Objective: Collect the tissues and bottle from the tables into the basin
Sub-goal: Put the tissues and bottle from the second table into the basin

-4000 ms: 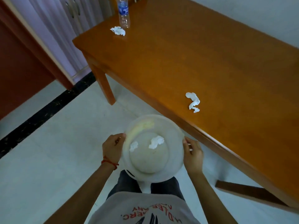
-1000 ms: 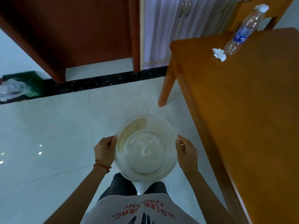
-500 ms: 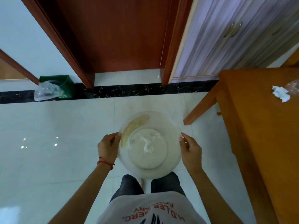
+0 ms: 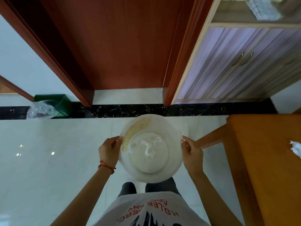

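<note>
While both hands are gripping the basin, the scene is reading as follows.

Left hand (image 4: 108,151): is closing on the left rim of the basin, fingers curled over the edge, thumb side toward the person; a red thread bracelet (image 4: 106,167) is sitting on the wrist.

Right hand (image 4: 193,154): is closing on the right rim of the basin, fingers wrapped at the edge and nothing else in its grasp.

Basin (image 4: 173,128): is being held level between the two hands, above the floor and in front of the person's legs; it is translucent white, with a yellowish smear on its far-left inner wall.

Tissues in basin (image 4: 149,146): are lying crumpled on the basin's bottom, toward the far side; the count is unclear.

Tissue on table (image 4: 295,148): is lying on the table top at the right frame edge, partly cut off, well apart from the basin.

Table (image 4: 263,160): is standing to the right of the basin; one leg is slanting toward the right hand.

Floor (image 4: 48,160): is showing pale glossy tiles with a black marble strip on the far side.

Door (image 4: 123,43): is standing far centre, in reddish-brown wood.

Cabinet (image 4: 236,62): is standing far right, with two handles on its fronts.

Green bin (image 4: 53,103): is sitting far left, with a clear plastic bag at its near-left side.
</note>
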